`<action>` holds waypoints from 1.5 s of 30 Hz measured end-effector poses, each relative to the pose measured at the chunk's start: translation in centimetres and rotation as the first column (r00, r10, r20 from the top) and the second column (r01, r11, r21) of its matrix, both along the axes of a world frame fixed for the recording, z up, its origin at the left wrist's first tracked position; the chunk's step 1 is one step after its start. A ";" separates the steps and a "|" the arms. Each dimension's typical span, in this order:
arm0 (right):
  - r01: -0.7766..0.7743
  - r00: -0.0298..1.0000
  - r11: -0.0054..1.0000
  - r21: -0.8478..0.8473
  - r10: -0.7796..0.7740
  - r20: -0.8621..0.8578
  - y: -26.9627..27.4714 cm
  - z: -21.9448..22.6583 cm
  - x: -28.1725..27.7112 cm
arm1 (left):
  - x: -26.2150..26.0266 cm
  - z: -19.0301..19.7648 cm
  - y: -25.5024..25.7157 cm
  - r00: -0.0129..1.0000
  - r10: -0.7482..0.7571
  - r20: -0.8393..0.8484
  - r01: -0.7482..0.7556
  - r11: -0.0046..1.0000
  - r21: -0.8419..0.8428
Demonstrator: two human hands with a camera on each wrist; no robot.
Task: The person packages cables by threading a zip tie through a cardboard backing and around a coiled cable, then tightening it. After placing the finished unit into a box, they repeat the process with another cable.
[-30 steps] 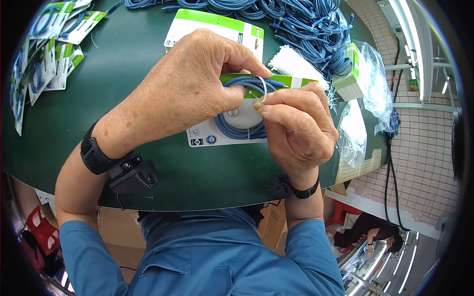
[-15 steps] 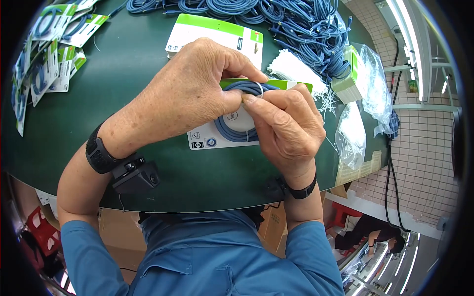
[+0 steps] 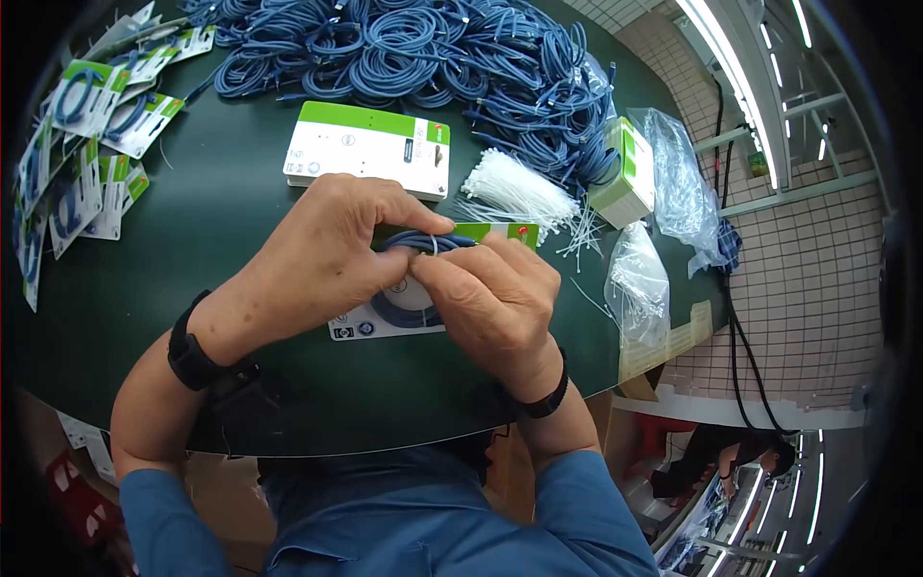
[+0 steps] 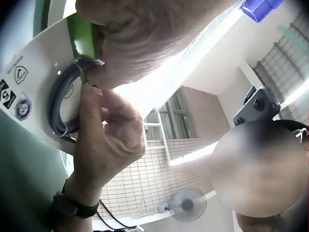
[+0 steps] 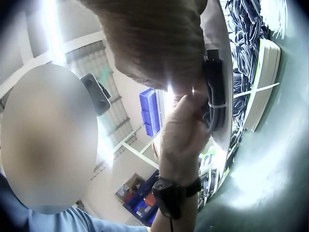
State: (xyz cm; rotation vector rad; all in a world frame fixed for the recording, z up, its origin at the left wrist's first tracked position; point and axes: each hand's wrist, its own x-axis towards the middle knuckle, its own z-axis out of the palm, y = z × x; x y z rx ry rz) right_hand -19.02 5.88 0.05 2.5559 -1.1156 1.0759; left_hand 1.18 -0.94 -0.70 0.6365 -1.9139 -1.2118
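A coiled blue cable (image 3: pixel 394 310) lies against a white and green card (image 3: pixel 361 325) in front of the person. The left hand (image 3: pixel 332 250) holds the card and coil at their upper side, thumb on the cable. With thumb and forefinger, the right hand (image 3: pixel 500 298) pinches at a white tie (image 3: pixel 435 244) looped around the coil's top. A second tie binds the coil's lower part. In the left wrist view, the cable (image 4: pixel 58 99) curves over the card's printed face (image 4: pixel 34 72). The right wrist view shows a cable plug (image 5: pixel 212 58) beside the fingers; the pinched tie end is hidden.
Behind the hands lie a card stack (image 3: pixel 365 154), loose white ties (image 3: pixel 519 188) and a heap of blue cables (image 3: pixel 404 48). Carded cables (image 3: pixel 87 106) are piled at the left. A boxlike card stack (image 3: pixel 625 178) and plastic bags (image 3: pixel 639 288) lie at the right.
The head view has shifted, so the table's contents appear lower and further left. The right hand has come in closer to the left thumb, and its fingers have closed down at the tie.
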 end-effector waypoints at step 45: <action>-0.319 0.908 0.849 0.421 0.147 0.392 -4.5 -3.7 -4.1 | 0.5 2.3 1.3 0.989 -0.060 0.134 0.058 0.998 0.019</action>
